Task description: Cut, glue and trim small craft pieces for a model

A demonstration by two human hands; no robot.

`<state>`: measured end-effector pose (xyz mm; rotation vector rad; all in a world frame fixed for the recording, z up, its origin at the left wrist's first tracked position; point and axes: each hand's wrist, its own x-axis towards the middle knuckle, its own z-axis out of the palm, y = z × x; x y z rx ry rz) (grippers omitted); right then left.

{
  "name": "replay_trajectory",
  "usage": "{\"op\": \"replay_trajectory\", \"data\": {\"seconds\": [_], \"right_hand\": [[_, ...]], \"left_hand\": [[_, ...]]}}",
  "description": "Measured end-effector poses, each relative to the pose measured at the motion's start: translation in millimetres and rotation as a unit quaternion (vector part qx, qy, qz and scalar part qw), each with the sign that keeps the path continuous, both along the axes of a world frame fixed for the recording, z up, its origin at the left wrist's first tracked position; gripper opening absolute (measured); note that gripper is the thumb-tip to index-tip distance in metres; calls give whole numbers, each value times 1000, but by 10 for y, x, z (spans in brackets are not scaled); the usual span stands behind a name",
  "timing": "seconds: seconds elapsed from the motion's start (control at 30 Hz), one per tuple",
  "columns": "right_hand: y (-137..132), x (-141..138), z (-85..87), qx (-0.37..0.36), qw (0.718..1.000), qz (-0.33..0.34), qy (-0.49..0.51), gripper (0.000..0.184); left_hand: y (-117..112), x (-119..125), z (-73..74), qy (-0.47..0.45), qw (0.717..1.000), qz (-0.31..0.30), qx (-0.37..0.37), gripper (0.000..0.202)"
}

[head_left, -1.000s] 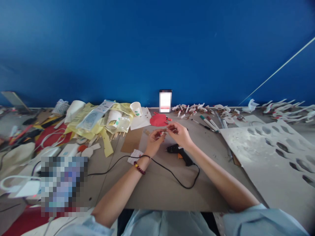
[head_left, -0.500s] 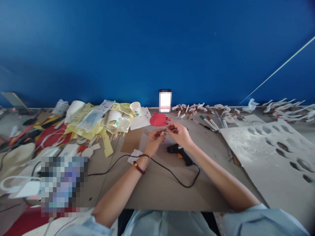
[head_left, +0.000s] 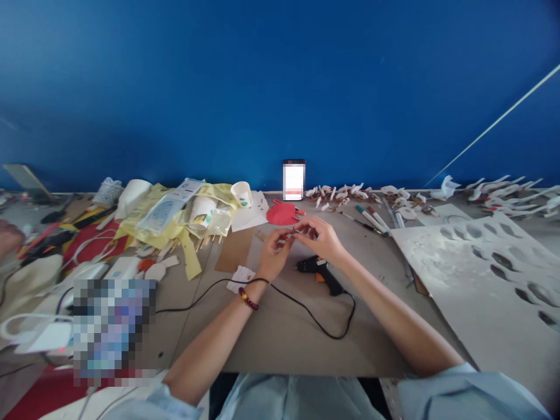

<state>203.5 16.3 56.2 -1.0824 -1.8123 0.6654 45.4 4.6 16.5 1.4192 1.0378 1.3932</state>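
Note:
My left hand (head_left: 275,252) and my right hand (head_left: 320,239) meet over the middle of the table, fingertips pinched together. Between them is something small that I cannot make out, mostly covered by the fingers. Just below my right hand lies a black glue gun (head_left: 321,272) on its side, its black cord (head_left: 301,305) looping left and passing at my left wrist. Beyond the fingertips sits a red round piece (head_left: 282,214) with a red marker beside it. A brown card (head_left: 234,249) and a small white paper (head_left: 240,277) lie left of my left hand.
A phone (head_left: 294,181) stands against the blue wall. Several markers (head_left: 371,220) and small white pieces lie at the back right. A white sheet with oval cut-outs (head_left: 464,274) covers the right side. Yellow bags (head_left: 146,216), cups and cables crowd the left. Another person's hand (head_left: 9,238) shows at the far left edge.
Both hands stay together; the fingers have shifted slightly, with the left fingertips closer to the right ones. The cord has moved a little. Another person's hand has come in at the far left.

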Motion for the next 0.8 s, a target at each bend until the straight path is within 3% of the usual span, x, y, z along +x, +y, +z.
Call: {"op": "replay_trajectory", "data": {"seconds": [0.8], "right_hand": [[-1, 4, 26, 13, 999, 25, 17, 11]], "left_hand": [[-11, 1, -28, 19, 999, -6, 33, 22]]}}
